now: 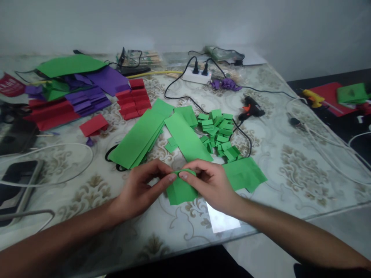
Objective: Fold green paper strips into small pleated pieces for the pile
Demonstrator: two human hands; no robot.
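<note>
My left hand [142,188] and my right hand [209,184] meet near the table's front edge. Both pinch a small piece of green paper [180,191], bent between the fingertips. Just behind them lie long green paper strips [138,139], a single wider strip [187,137] and a heap of several small folded green squares [218,133]. A larger green sheet [246,173] lies flat to the right of my right hand.
Red [133,98] and purple paper strips [87,101] sit at the back left. A black glue gun [251,109], a white power strip [197,75] and cables [313,135] cross the patterned tabletop [290,162]. A phone [17,181] lies at the left edge.
</note>
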